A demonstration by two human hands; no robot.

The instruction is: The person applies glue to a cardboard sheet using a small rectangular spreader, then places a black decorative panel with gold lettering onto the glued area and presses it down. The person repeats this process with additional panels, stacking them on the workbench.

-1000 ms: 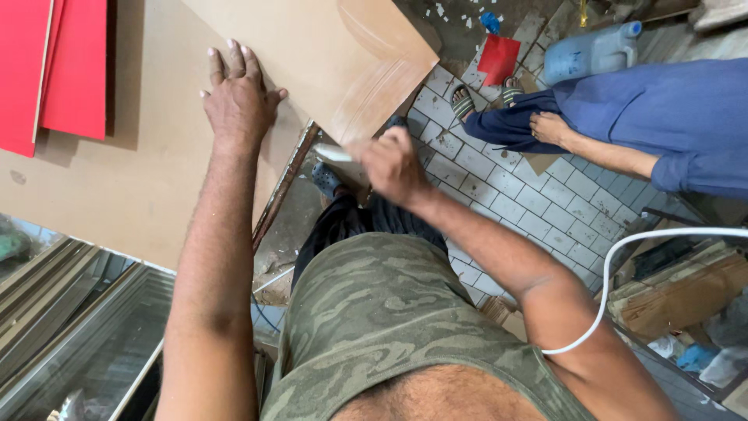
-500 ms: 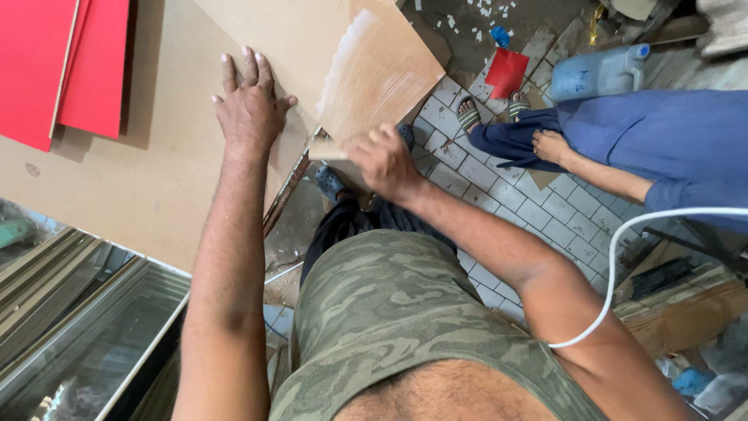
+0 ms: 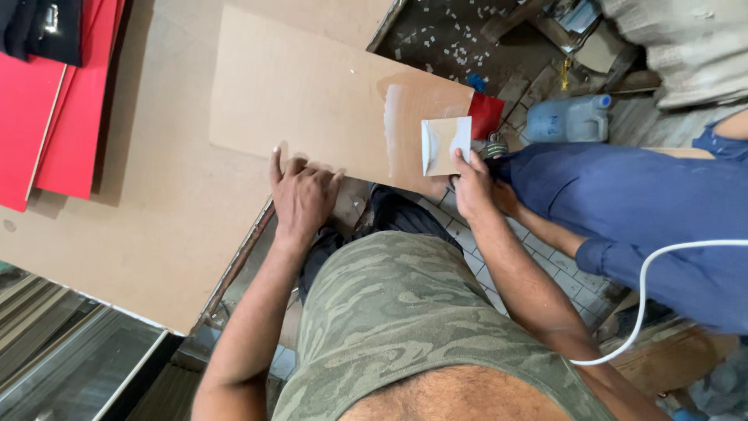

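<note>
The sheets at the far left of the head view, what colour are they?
Red: the sheets lie on the brown board. The head view is the only one.

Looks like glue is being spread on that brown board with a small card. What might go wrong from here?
The board overhangs the table edge, steadied only by the left hand; it may tip or slide. The right hand pushes the card near the board's end, so the wet patch could drip onto the tiled floor. A co-worker's sleeve sits close and might get smeared.
</note>
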